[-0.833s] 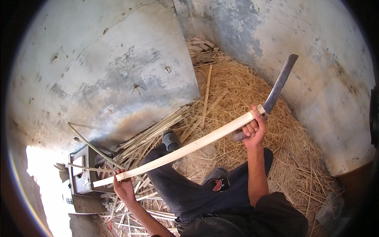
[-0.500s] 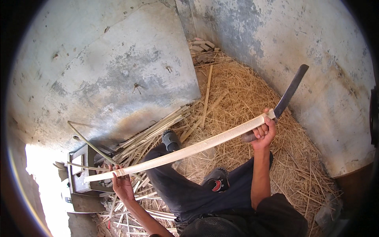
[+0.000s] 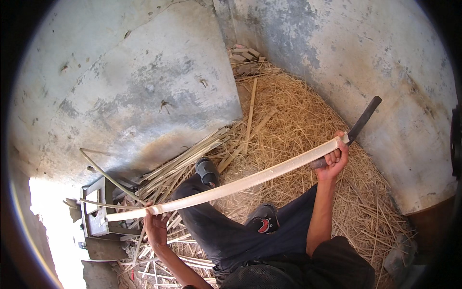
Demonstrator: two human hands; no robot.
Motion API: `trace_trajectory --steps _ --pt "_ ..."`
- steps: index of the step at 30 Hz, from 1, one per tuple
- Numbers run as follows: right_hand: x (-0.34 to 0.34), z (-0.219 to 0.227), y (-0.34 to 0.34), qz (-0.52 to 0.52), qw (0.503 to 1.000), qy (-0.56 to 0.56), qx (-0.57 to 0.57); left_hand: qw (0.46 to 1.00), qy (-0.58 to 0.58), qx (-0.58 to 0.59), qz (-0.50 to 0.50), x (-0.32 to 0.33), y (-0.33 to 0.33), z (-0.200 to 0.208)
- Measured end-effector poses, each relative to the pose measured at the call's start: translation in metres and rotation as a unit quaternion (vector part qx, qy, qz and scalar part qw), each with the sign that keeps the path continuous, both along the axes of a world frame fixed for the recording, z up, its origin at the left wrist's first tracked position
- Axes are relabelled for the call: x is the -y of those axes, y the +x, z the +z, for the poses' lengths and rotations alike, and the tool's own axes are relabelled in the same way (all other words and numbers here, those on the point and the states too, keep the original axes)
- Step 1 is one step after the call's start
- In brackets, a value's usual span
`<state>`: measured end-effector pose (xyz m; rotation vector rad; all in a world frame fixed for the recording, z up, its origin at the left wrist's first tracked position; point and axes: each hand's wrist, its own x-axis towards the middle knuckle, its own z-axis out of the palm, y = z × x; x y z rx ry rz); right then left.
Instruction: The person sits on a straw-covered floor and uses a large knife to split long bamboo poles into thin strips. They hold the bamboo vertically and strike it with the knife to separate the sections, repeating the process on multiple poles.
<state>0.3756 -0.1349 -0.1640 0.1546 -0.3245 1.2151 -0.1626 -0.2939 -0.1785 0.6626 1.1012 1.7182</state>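
A long, pale split-bamboo strip point(image 3: 250, 181) spans the view, held across above my crossed legs. My left hand point(image 3: 156, 231) is closed round it from below, close to its left end. At the upper right, my right hand point(image 3: 335, 159) grips the strip's other end together with a long-bladed knife. The knife's brown handle point(image 3: 318, 164) shows below the strip, on the left of my fist. Its dark blade point(image 3: 365, 117) points up and right, beyond the strip's end. My fingers hide the part of the knife between handle and blade.
Dry shavings point(image 3: 284, 106) cover the floor up to the walls. A bundle of bamboo strips point(image 3: 180, 161) lies left of my foot. A wooden frame-like box point(image 3: 98, 207) stands at the far left, with thin rods reaching over it. Bricks point(image 3: 246, 54) lie in the corner.
Both hands have shifted a little to the right with the strip. The knife blade has tilted further right and lower. My left fingers have turned around the strip.
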Motion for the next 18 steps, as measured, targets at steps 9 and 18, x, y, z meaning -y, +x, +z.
trace_trajectory --steps 9,18 --pt "-0.004 0.027 0.031 -0.020 0.998 0.037 0.049 0.970 -0.045 -0.232 -0.061 -0.040 0.042 0.049" --pt "-0.011 0.137 0.063 -0.096 0.972 0.092 0.192 0.762 0.227 -0.579 -0.177 -0.135 0.159 0.160"
